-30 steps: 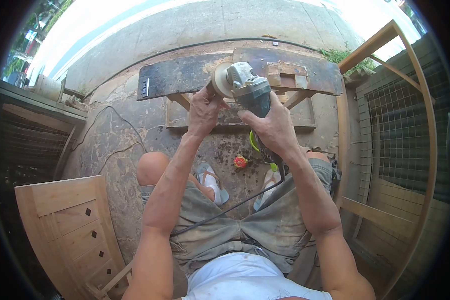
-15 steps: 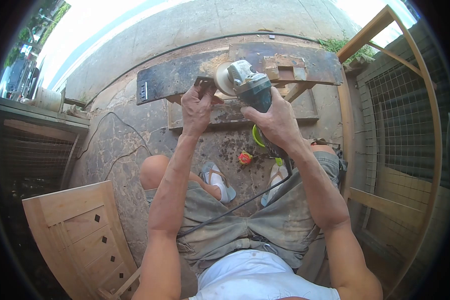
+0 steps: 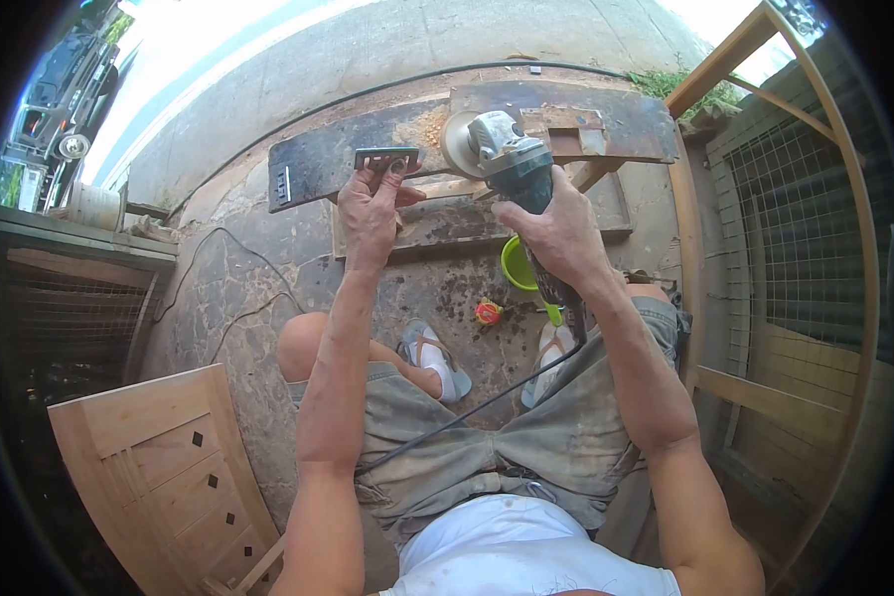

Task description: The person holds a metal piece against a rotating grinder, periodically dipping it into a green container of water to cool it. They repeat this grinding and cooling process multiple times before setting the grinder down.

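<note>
My left hand point(image 3: 371, 221) pinches a small flat dark metal plate point(image 3: 387, 159), held level over the bench edge with its far edge catching light. My right hand point(image 3: 558, 230) is wrapped round the body of an angle grinder point(image 3: 515, 164). The grinder's pale round disc point(image 3: 461, 145) faces the plate with a gap between them. Whether the disc is spinning cannot be made out. Under both lies a worn, dark wooden bench point(image 3: 318, 157), with wood crumbs near the disc. The grinder's cord point(image 3: 477, 407) runs back across my lap.
A green bucket point(image 3: 516, 264) and a red-yellow tape measure point(image 3: 488, 312) are on the stained floor by my feet. A wooden panel point(image 3: 159, 422) leans at lower left. A wooden frame point(image 3: 869, 248) and wire mesh stand at right. A wood block point(image 3: 591, 129) sits on the bench.
The metal plate has moved left, away from the disc, and turned so its broad side shows. The grinder has shifted slightly right. A gap has opened between them.
</note>
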Motion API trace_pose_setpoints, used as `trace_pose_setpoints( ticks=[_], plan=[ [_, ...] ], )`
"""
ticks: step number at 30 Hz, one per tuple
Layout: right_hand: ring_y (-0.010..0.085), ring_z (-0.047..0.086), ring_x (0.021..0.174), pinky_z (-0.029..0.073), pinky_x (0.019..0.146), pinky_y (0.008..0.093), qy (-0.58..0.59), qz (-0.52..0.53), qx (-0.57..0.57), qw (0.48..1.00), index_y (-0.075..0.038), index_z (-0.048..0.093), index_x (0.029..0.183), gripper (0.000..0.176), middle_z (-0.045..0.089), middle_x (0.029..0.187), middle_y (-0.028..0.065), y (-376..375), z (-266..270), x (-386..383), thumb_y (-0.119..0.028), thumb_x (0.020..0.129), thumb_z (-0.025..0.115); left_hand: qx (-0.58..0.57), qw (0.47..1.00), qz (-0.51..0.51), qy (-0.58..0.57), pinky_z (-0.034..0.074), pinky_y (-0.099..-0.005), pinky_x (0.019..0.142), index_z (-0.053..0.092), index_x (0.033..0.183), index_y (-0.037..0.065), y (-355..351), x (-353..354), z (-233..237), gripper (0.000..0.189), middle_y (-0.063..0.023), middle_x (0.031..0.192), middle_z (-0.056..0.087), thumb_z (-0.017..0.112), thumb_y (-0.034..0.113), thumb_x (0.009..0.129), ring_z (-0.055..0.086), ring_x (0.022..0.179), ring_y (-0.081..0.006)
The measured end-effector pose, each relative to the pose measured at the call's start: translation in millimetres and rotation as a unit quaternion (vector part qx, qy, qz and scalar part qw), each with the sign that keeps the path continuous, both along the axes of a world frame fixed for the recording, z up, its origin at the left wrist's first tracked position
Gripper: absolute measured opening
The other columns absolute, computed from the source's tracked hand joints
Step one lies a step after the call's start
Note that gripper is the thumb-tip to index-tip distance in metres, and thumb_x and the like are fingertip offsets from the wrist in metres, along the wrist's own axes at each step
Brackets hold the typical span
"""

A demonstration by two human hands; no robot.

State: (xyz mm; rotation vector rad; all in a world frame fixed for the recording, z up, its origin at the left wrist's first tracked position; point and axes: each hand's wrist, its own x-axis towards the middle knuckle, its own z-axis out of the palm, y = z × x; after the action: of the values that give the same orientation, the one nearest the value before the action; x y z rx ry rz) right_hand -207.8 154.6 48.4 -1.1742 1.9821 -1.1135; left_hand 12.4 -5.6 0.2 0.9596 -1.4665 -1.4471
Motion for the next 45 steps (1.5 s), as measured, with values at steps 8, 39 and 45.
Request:
trace_pose_setpoints(
  ticks=[8, 39, 45],
  plan=[
    [0.0445, 0.081, 0.100, 0.062, 0.092, 0.0499, 0.004, 0.022, -0.002, 1.000, 0.011, 0.063, 0.130, 0.069, 0.079, 0.103, 0.0317, -2, 4, 9, -0.040, 0.088, 0.081, 0.007, 1.000, -0.018, -0.004, 0.066, -0.0293, 0.077, 0.075, 0.129, 0.002, 5, -8, -2, 0.025, -0.0124, 0.113, 0.084, 0.072, 0.021, 0.112, 0.082, 0.084, -0.0182],
    [0.0433, 0.081, 0.101, 0.062, 0.093, 0.0493, 0.002, 0.021, 0.009, 1.000, 0.013, 0.063, 0.130, 0.070, 0.079, 0.105, 0.0324, -4, 3, 10, -0.039, 0.088, 0.083, -0.016, 1.000, -0.022, -0.016, 0.063, -0.0300, 0.075, 0.075, 0.129, 0.002, 7, -12, -11, 0.024, -0.0095, 0.109, 0.083, 0.072, 0.019, 0.113, 0.081, 0.083, -0.0190],
    [0.0426, 0.081, 0.102, 0.062, 0.094, 0.0482, -0.005, 0.023, 0.001, 1.000, 0.012, 0.064, 0.130, 0.069, 0.079, 0.105, 0.0312, -3, 4, 11, -0.038, 0.087, 0.083, -0.021, 0.999, -0.027, -0.033, 0.061, -0.0300, 0.076, 0.075, 0.130, 0.002, 11, -15, -9, 0.026, -0.0094, 0.110, 0.083, 0.072, 0.020, 0.113, 0.082, 0.083, -0.0186]
  ],
)
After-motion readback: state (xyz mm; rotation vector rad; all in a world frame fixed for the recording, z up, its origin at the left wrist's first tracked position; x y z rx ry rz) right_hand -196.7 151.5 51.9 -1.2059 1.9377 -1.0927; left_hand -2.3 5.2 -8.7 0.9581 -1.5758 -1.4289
